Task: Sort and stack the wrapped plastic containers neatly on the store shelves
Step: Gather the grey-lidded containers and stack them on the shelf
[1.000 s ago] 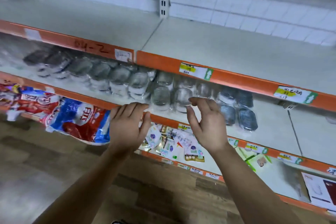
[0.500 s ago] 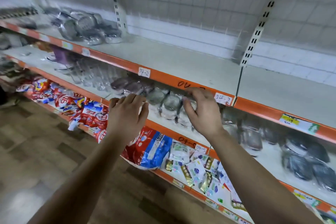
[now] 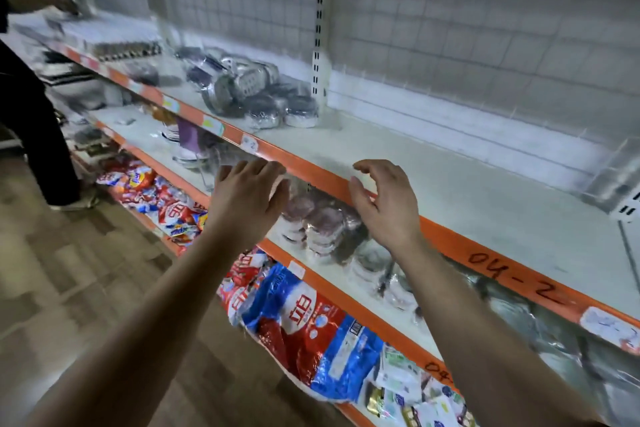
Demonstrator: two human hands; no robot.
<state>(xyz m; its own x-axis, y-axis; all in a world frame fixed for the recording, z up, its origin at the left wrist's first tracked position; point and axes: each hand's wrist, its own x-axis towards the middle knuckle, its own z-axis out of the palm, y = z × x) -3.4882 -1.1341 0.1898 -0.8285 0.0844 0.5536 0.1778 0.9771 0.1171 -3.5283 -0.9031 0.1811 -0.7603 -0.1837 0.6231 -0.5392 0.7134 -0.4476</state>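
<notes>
Shop, orange-edged shelves (image 3: 346, 180), price labels (image 3: 249, 143)

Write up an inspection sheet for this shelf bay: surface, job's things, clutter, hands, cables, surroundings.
Surface: white upper shelf; its orange front edge is handwritten 04-2.
Job's things: wrapped containers in a loose pile on the upper shelf; stacked containers on the middle shelf, behind the hands.
Clutter: red and blue bags overhang the bottom shelf; small packets lie beside them.
Hands: left hand has straight fingers and holds nothing; right hand is loosely curled and holds nothing.
Cables: nothing seen.
Surroundings: wire-grid back panel; another person at far left; wood-pattern floor.
</notes>
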